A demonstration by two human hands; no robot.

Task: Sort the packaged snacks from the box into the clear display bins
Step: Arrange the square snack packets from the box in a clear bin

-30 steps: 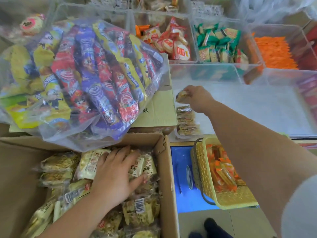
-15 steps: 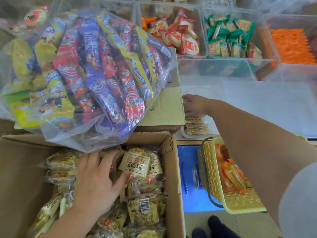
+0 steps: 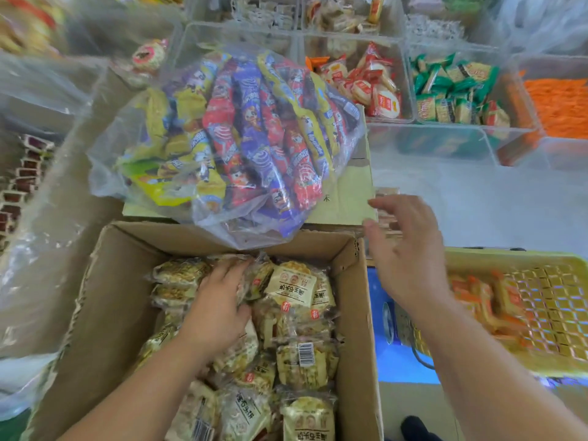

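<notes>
From your head camera, the cardboard box [image 3: 105, 313] sits open just below you, crowded with clear-wrapped packaged snacks [image 3: 292, 289] lying flat and overlapping, so plenty of the sorting looks left to do. Your left hand [image 3: 219, 308] is palm down on the packets at the far left of the pile, with its fingers stretched toward the far wall and their tips tucked under the overhanging bag of snack sticks [image 3: 241, 148]. No packet is visibly closed inside it. Your right hand [image 3: 410, 259] hangs empty with its fingers spread, blurred, above the gap just outside the box's right wall. Just beyond its fingertips, a short stack of what look like similar packets [image 3: 386, 214] stands in the near left corner of the clear display bin [image 3: 496, 202], most of whose floor is bare. So the supply lies to the left of and nearer than your right hand, across the cardboard wall, and the target bin lies ahead of it. Your left hand is the closer one for the next pick, and I'd judge that a pass rightward over the wall suits best. Beside your right forearm sits a yellow basket [image 3: 541, 316] of orange packets, and filled bins line the back.
</notes>
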